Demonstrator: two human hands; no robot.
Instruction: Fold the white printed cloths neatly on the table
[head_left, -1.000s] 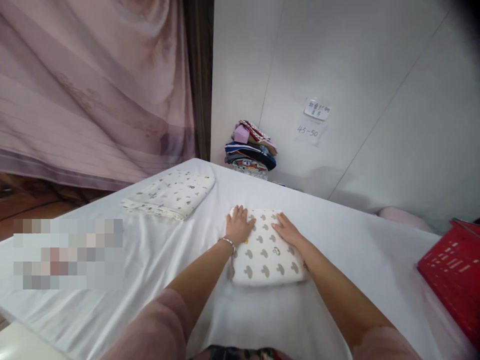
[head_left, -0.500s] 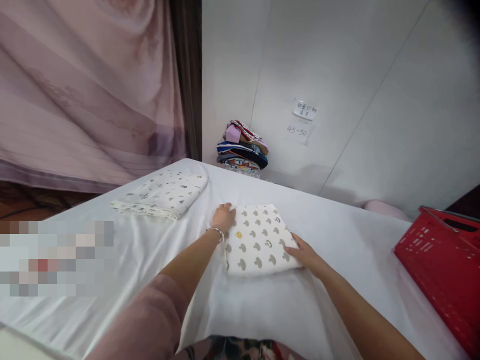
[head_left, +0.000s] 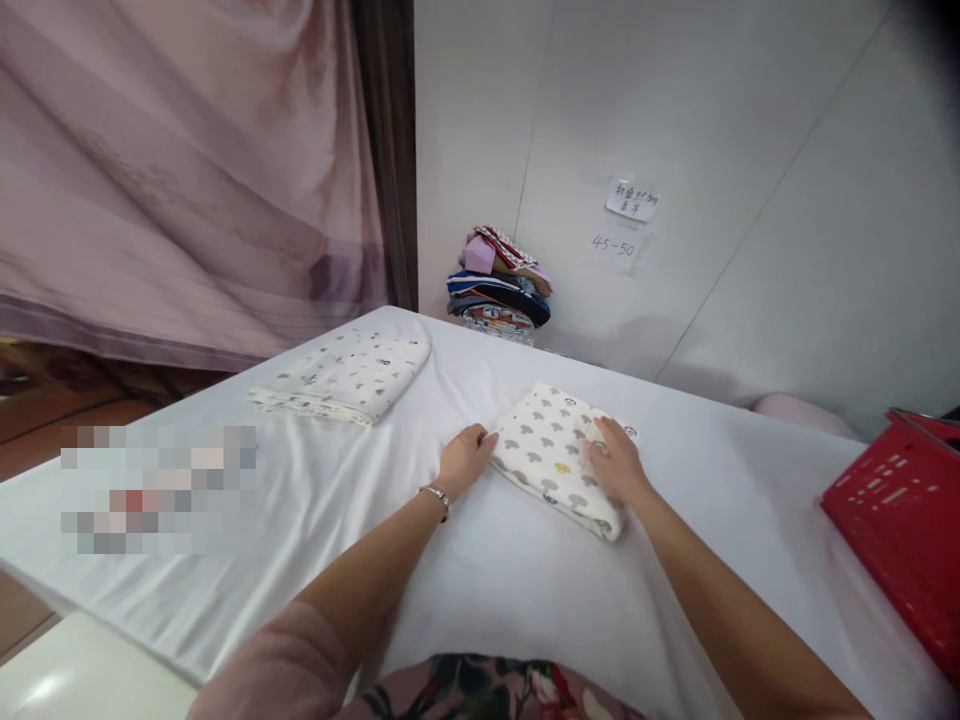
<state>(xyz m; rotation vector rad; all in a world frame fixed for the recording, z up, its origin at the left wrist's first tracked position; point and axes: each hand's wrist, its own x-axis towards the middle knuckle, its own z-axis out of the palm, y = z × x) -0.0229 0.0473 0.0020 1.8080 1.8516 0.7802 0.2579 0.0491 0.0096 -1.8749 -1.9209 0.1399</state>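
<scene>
Both grips open and empty, left hand (head_left: 466,457) and right hand (head_left: 616,468) touch a folded cloth (head_left: 551,450) on the counter (head_left: 525,590); shoving could unfold it.

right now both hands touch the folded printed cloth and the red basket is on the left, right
No: the head view shows the red basket on the right. The left hand and right hand do touch the folded printed cloth.
</scene>
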